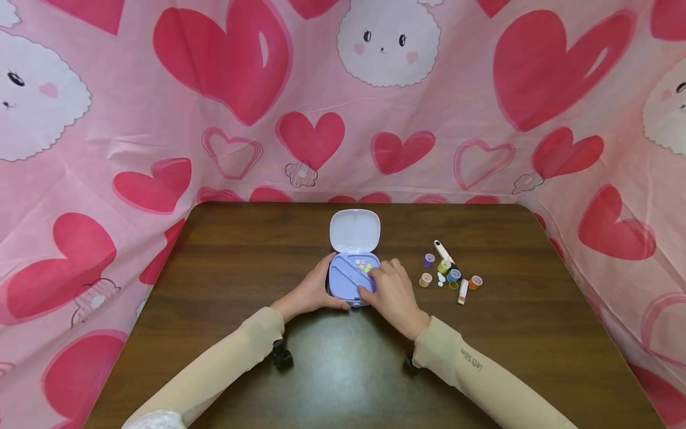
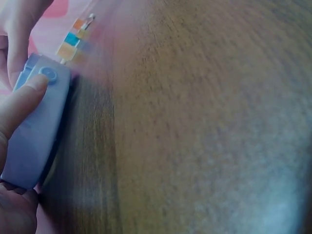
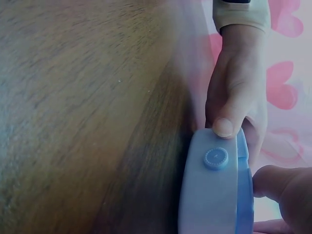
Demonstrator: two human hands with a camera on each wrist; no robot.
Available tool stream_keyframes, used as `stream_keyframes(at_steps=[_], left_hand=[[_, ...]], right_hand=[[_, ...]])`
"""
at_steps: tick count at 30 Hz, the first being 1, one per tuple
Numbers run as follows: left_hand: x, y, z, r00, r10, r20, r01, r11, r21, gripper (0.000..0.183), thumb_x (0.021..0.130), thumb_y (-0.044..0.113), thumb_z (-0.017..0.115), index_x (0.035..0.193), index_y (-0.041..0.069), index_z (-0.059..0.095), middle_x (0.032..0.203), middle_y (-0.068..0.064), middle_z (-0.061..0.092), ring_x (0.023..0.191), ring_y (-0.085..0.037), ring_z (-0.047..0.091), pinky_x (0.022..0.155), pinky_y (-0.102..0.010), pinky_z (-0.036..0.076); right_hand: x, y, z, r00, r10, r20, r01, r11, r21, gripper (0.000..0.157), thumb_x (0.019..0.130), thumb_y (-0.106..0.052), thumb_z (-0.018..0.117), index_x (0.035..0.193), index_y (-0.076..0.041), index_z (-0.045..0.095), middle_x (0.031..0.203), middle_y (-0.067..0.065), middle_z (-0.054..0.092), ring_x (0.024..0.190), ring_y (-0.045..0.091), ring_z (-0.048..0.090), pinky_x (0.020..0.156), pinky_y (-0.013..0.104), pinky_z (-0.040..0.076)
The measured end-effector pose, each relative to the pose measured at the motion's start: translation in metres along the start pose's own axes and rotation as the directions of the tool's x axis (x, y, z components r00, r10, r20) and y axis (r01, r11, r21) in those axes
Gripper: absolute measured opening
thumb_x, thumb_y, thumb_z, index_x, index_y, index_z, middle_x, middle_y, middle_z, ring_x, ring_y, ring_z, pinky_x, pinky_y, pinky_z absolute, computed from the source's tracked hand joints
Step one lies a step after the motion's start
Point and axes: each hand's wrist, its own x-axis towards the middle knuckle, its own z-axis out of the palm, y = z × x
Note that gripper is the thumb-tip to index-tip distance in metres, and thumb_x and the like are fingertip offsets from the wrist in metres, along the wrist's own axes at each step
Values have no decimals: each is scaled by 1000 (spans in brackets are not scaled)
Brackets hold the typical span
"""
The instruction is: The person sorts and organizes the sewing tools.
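A small lavender case stands on the table, its pale lid swung up toward the back. Yellow, white and pink round bits lie in its upper right compartment, beside a slanting divider. My left hand grips the case along its left side, thumb on the front wall near the round latch button. Over the right part is my right hand, thumb and fingers bent at the blue inner part. I cannot tell whether it pinches something there.
To the right lie several small tubs, among them an orange tub and a purple tub. A white-handled tool, small white pieces and a short white stick-like item lie among them. Heart-print cloth surrounds the table.
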Motion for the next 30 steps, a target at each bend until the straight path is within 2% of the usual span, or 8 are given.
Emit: stream_keyframes(at_steps=[10, 18, 30], left_hand=[[0, -1, 0, 1000, 5, 3, -5, 1000, -2, 126, 70, 33, 99, 163, 3, 19, 162, -19, 34, 144, -33, 41, 121, -53, 33], [0, -1, 1, 1000, 5, -6, -4, 1000, 13, 128, 69, 33, 100, 163, 2, 19, 163, -22, 33, 146, -36, 40, 120, -54, 34], [-1, 0, 1, 1000, -13, 6, 13, 1000, 4, 128, 69, 36, 99, 164, 5, 19, 164, -19, 32, 147, -35, 37, 122, -54, 31]], right_hand=[[-2, 1, -3, 1000, 7, -16, -7, 1000, 5, 38, 84, -34, 87, 99, 1, 77, 78, 5, 57, 80, 23, 43, 72, 35, 38], [-6, 6, -10, 995, -32, -90, 32, 999, -2, 38, 81, -33, 89, 96, -1, 77, 79, 6, 58, 81, 26, 46, 72, 38, 41], [-12, 25, -30, 994, 27, -103, -25, 1000, 14, 41, 80, -31, 90, 103, 1, 79, 80, 6, 60, 82, 26, 47, 71, 36, 39]])
